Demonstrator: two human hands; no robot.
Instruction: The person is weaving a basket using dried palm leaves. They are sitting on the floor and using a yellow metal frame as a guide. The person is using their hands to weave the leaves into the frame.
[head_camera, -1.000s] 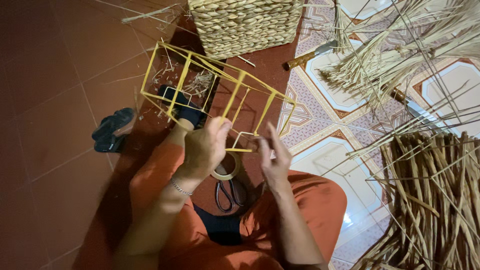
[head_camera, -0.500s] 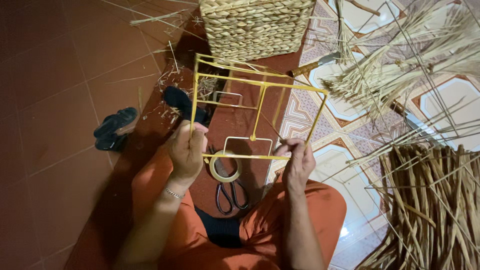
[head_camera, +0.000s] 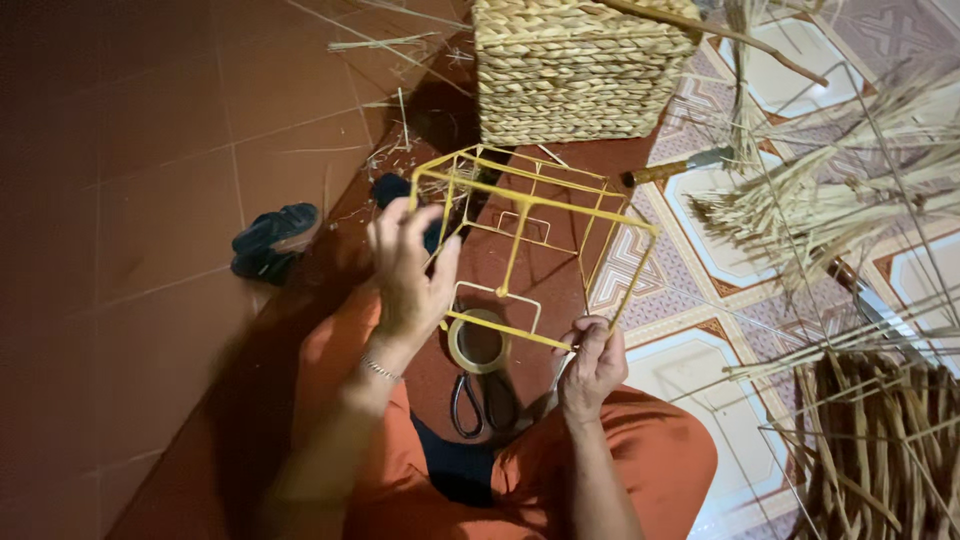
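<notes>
A yellow wire box frame (head_camera: 520, 230) is held tilted above the floor in front of my knees. My left hand (head_camera: 410, 270) grips its near left upright, fingers curled around the wire. My right hand (head_camera: 592, 362) pinches the frame's near bottom corner. Under the frame, on the red floor, lie a roll of tape (head_camera: 478, 342) and black-handled scissors (head_camera: 480, 402). My legs in orange cloth (head_camera: 640, 460) fill the bottom of the view.
A woven straw basket (head_camera: 575, 70) stands just beyond the frame. Bundles of dried straw (head_camera: 850, 200) and more wire frames with straw (head_camera: 880, 440) lie at the right. A knife (head_camera: 680, 168) lies on the patterned tiles. Dark sandals (head_camera: 270, 240) rest at the left.
The frame has been turned and tipped in my hands. My left hand shifted up onto the left upright, and my right hand dropped to the near bottom corner.
</notes>
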